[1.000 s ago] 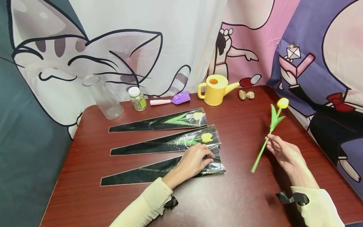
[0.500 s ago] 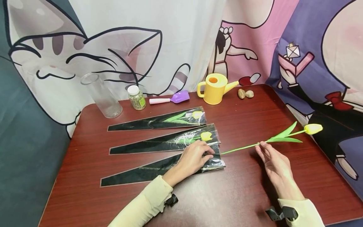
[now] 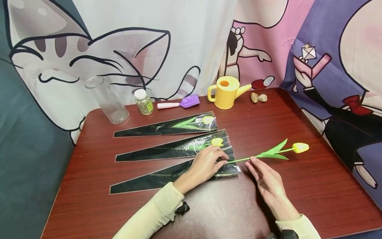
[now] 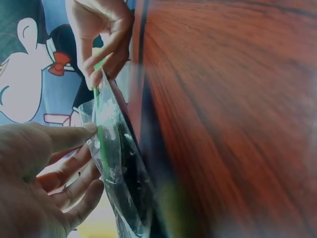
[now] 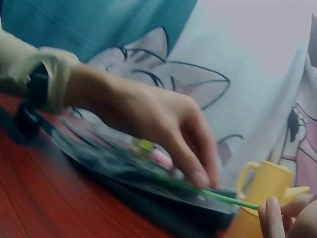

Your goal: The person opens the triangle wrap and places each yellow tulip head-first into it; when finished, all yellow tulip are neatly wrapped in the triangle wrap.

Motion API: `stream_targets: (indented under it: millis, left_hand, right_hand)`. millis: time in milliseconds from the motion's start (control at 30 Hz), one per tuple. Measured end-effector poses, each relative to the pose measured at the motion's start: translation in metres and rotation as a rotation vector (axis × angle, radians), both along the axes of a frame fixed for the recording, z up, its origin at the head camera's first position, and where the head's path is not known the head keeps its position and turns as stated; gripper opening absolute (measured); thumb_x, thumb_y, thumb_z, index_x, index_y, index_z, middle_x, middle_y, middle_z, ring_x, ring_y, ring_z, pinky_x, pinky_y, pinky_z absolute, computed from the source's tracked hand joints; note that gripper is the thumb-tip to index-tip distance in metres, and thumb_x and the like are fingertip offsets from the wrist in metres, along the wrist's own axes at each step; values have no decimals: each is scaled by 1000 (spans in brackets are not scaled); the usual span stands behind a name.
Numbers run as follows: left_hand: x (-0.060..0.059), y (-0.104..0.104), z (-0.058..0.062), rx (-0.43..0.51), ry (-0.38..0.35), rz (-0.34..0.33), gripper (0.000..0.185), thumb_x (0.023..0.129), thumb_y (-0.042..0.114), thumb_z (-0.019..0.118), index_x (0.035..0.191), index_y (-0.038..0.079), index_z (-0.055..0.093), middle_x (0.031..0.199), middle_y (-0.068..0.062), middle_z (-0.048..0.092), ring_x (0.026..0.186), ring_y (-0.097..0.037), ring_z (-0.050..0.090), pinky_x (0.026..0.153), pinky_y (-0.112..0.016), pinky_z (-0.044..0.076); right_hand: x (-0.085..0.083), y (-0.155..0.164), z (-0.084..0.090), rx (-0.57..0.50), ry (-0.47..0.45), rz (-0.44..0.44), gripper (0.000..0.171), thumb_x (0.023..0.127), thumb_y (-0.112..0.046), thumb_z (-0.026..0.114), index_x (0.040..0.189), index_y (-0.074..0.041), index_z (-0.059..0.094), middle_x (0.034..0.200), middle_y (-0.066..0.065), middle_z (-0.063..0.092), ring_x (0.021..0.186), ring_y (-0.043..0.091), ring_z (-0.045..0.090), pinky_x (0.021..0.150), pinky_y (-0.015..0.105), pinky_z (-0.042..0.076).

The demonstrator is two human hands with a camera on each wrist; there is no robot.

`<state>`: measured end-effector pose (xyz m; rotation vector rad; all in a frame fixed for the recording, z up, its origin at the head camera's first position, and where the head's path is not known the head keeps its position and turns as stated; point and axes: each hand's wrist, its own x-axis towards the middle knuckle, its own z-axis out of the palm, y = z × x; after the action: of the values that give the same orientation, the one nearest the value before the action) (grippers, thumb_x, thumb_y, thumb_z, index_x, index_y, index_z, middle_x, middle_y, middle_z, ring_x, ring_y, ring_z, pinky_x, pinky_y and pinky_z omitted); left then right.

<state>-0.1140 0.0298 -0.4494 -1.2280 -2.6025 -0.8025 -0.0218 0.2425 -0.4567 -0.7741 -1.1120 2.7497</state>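
Right hand (image 3: 267, 181) pinches artificial tulip (image 3: 270, 153), stem tip just entering nearest sleeve (image 3: 176, 176) mouth, which left hand (image 3: 206, 164) pinches open on desk (image 3: 268, 119); flower mostly outside, two other sleeves (image 3: 170, 151) already filled.

Yellow tulip (image 3: 270, 153) lying flat, stem end inside nearest black sleeve (image 3: 167, 177) mouth.

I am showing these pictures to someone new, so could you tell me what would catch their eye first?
Most striking is the loose yellow tulip, lying low over the table's right side, its green stem pinched by the right hand and pointing into the open mouth of the nearest black sleeve. The left hand holds that mouth open. Behind, a yellow watering can stands at the table's far edge before a cartoon cat curtain.
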Motion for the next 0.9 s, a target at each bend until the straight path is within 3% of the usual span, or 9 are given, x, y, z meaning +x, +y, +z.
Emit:
stream_targets:
  millis: [133,333,533,900]
  left_hand:
    - [0,0,2,-7,4,2,10,88,29,75,97,24,76,93,13,64,93,-6,57,78,-25,48]
    - [0,1,1,-6,2,-1,9,88,27,75,96,24,77,92,12,64,92,-6,57,79,-25,47]
    - [1,3,-3,-15,31,-16,9,87,26,76,95,23,77,90,11,63,91,-6,57,80,-23,47]
    - [3,-1,-6,-44,13,-5,9,86,26,77,94,23,76,92,12,63,90,-7,57,78,-22,47]
  right_hand:
    - [-1,-15,1,147,-128,76,11,93,-9,68,90,-14,78,91,-1,73,74,7,68,62,16,52]
    - [-3,-26,1,326,-221,202,4,90,-22,73,90,-19,76,84,-7,69,57,2,50,43,15,32]
    - [-4,-26,-3,362,-232,269,11,92,-21,71,81,-16,71,69,-9,53,44,-2,35,36,13,24]
    - [-2,-21,-3,359,-256,363,8,92,-22,70,86,-17,72,69,-10,52,45,-1,35,38,13,26]
